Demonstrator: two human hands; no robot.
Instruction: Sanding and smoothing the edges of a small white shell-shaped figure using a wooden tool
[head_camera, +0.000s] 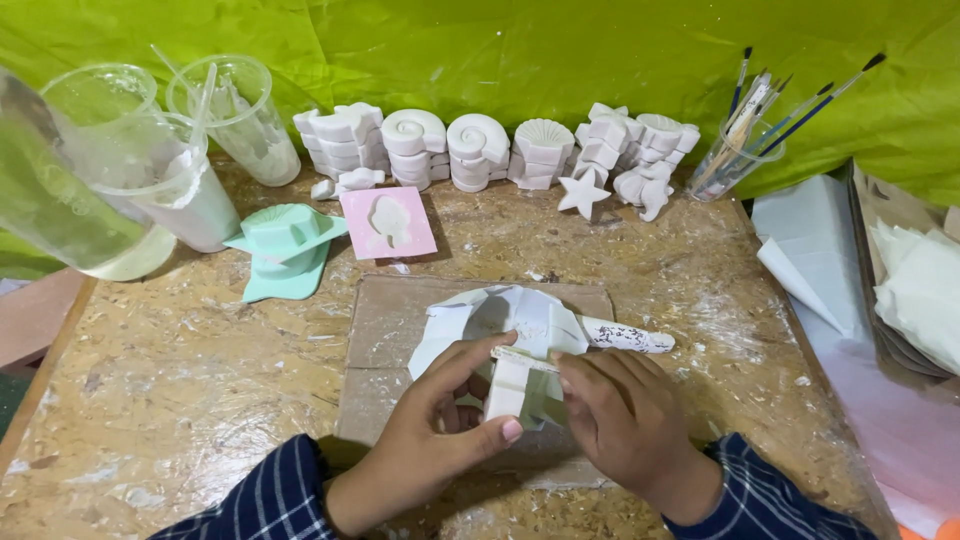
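Held a white shell-shaped plaster piece (520, 330) in both hands, low over a cardboard sheet (390, 320) on the bench (180, 400). Left hand (440, 430) closed its grip on the piece's flat base, thumb pressed to the front. Right hand (625, 420) closed its grip on a thin stick tool (625, 338), tip laid against the piece. Could have snapped the thin shell edge, if pushed too hard with the tool. Could have dropped the piece, with only fingertips under it. Could have scratched too deep, with dusty fingers slipping. Stood far back on the left, three clear plastic cups (120, 130), one with white milky stuff at the bottom, one with thin sticks inside. Stood far back on the right, a small clear cup (735, 160) full of paint brushes. Sat between them, a row of white shell casts (480, 150), well apart from the hands.
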